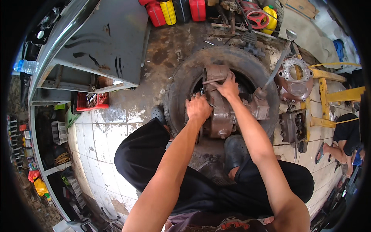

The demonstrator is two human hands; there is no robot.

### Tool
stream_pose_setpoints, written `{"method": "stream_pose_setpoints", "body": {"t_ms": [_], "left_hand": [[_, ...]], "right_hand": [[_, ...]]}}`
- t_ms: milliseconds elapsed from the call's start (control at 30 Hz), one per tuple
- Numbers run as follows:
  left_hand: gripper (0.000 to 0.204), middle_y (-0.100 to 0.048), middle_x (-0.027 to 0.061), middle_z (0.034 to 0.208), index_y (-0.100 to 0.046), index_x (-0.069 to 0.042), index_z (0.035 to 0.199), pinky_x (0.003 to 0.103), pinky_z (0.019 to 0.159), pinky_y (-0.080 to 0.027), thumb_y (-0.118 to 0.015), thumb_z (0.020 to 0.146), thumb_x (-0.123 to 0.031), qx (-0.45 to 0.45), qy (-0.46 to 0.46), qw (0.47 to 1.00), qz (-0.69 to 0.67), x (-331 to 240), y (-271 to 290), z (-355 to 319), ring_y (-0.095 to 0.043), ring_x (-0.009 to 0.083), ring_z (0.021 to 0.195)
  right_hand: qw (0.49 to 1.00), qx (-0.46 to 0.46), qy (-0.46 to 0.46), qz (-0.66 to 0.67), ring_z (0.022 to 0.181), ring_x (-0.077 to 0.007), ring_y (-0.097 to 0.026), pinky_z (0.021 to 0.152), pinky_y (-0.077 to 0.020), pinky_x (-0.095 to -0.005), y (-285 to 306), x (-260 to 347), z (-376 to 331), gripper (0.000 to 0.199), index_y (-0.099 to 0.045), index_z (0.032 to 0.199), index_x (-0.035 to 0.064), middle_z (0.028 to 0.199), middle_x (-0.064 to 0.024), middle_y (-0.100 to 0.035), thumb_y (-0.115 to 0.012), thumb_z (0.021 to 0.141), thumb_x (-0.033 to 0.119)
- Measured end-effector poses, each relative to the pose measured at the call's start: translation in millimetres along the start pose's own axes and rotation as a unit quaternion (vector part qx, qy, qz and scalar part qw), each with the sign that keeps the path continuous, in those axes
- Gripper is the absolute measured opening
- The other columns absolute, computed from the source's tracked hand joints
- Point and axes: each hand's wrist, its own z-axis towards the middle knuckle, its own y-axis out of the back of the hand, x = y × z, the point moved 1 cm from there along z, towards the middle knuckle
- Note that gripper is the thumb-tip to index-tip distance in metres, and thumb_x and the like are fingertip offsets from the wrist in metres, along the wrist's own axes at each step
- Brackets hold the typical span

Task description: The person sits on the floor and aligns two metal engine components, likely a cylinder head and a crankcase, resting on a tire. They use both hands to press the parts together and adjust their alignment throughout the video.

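Observation:
A rusty brown gearbox housing (pixel 221 116) rests in the hollow of a worn black tyre (pixel 181 83) lying flat on the floor. My left hand (pixel 198 108) is closed on the housing's left side. My right hand (pixel 227 86) presses on its upper part, fingers over a round flanged end (pixel 214 73). A long metal lever (pixel 279 62) rises from the housing's right side. My feet in dark clogs (pixel 235 149) stand at the tyre's near edge.
A grey sheet-metal vehicle body (pixel 98 42) stands at the upper left, a red crate (pixel 91 101) under it. Red and yellow cans (pixel 168 11) line the back. Another housing (pixel 295 79) and a yellow frame (pixel 326 94) lie right, where another person (pixel 344 139) sits.

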Motion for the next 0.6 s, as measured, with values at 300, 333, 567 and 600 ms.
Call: {"method": "stream_pose_setpoints", "body": {"t_ms": [300, 333, 567, 600], "left_hand": [[0.054, -0.063, 0.0165, 0.131, -0.070, -0.002, 0.116, 0.055, 0.104, -0.041, -0.049, 0.098, -0.049, 0.008, 0.003, 1.000, 0.004, 0, 1, 1, -0.061, 0.0340, 0.120], [0.054, -0.063, 0.0164, 0.131, -0.070, -0.002, 0.116, 0.055, 0.104, -0.042, -0.049, 0.098, -0.049, -0.009, -0.005, 1.000, 0.004, -2, 0, 1, -0.061, 0.0339, 0.120], [0.053, -0.063, 0.0165, 0.130, -0.070, -0.003, 0.116, 0.054, 0.104, -0.042, -0.049, 0.098, -0.048, 0.020, -0.010, 1.000, 0.010, -9, 6, 4, -0.060, 0.0341, 0.121], [0.053, -0.063, 0.0168, 0.130, -0.070, -0.003, 0.116, 0.054, 0.104, -0.042, -0.049, 0.098, -0.048, 0.007, -0.010, 1.000, 0.008, -7, 3, 3, -0.060, 0.0343, 0.121]], "right_hand": [[0.998, 0.047, -0.028, 0.005, 0.139, -0.0412, -0.043, 0.112, -0.0419, -0.0491, 1, 6, 1, 0.103, -0.028, 0.156, 0.0099, 0.162, -0.0111, -0.029, -0.081, 0.077, 0.050], [0.999, 0.033, -0.009, 0.024, 0.139, -0.0414, -0.043, 0.112, -0.0418, -0.0493, 3, 0, 6, 0.103, -0.028, 0.156, 0.0104, 0.162, -0.0102, -0.029, -0.081, 0.077, 0.050], [0.996, -0.034, 0.016, 0.080, 0.134, -0.0419, -0.047, 0.108, -0.0456, -0.0500, -21, -31, 24, 0.098, -0.032, 0.153, 0.0108, 0.159, -0.0089, -0.036, -0.082, 0.077, 0.048], [0.997, -0.034, 0.017, 0.060, 0.134, -0.0417, -0.047, 0.107, -0.0462, -0.0500, -20, -25, 20, 0.097, -0.033, 0.153, 0.0105, 0.158, -0.0094, -0.037, -0.082, 0.077, 0.047]]}}
